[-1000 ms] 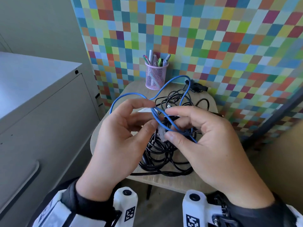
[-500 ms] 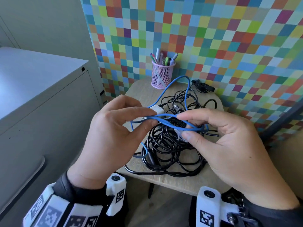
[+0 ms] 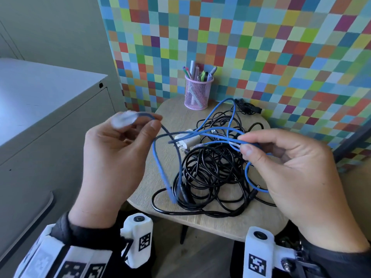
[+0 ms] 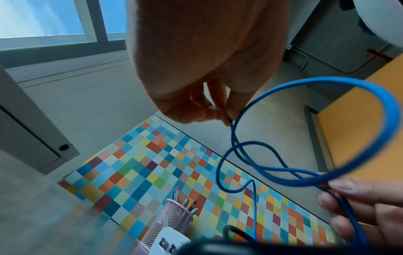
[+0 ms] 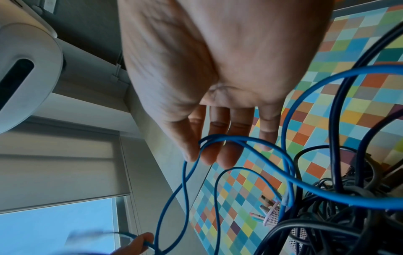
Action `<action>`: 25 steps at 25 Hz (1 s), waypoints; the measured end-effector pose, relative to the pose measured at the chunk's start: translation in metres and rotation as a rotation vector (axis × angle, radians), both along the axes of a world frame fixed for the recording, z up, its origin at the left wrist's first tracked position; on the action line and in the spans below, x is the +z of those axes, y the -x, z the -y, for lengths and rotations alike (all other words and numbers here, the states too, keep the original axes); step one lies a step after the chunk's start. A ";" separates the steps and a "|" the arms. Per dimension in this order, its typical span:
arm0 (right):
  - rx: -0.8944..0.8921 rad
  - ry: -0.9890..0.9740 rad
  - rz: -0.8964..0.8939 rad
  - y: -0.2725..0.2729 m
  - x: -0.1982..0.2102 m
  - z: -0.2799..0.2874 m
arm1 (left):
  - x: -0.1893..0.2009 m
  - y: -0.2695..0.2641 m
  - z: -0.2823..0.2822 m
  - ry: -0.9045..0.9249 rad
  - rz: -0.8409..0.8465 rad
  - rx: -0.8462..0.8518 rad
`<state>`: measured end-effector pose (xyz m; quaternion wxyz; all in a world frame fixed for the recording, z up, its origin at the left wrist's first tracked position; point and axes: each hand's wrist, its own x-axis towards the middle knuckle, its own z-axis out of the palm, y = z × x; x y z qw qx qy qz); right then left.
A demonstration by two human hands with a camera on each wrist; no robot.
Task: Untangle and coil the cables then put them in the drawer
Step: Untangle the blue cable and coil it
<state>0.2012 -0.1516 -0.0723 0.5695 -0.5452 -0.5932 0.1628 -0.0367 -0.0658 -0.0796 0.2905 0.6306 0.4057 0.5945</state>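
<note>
Head view: round wooden tabletop (image 3: 176, 115) against a multicoloured checked wall (image 3: 261, 47), grey cabinet (image 3: 46, 109) at its left edge; left hand (image 3: 112, 155) and right hand (image 3: 291, 163) each pinch the blue cable (image 3: 160, 169).

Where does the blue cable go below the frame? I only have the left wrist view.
Observer: In the head view, the blue cable drops into a black cable tangle on the small table.
Operator: Is its end free?
Observer: The left hand pinches it at a pale, blurred tip, probably the plug, to the left of the tangle.
Operator: And the right hand?
Observer: The right hand pinches several blue strands above the tangle, and a loop hangs below its fingers.
</note>
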 end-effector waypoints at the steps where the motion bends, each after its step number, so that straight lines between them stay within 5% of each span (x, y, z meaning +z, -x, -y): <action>1: -0.009 0.000 -0.019 0.000 -0.001 0.000 | 0.000 -0.001 0.000 0.002 -0.012 0.001; 6: -0.022 -0.039 -0.110 0.003 -0.001 -0.004 | 0.001 -0.004 0.005 0.020 0.002 -0.200; 16: 0.039 -0.033 -0.120 0.008 -0.002 -0.002 | -0.002 -0.013 0.007 0.175 0.033 -0.271; 20: 0.089 -0.060 -0.295 0.005 -0.001 -0.003 | -0.007 -0.012 0.002 0.185 0.093 -0.367; 25: 0.125 -0.030 -0.414 0.003 0.002 -0.002 | -0.012 -0.014 0.003 0.120 -0.069 -0.378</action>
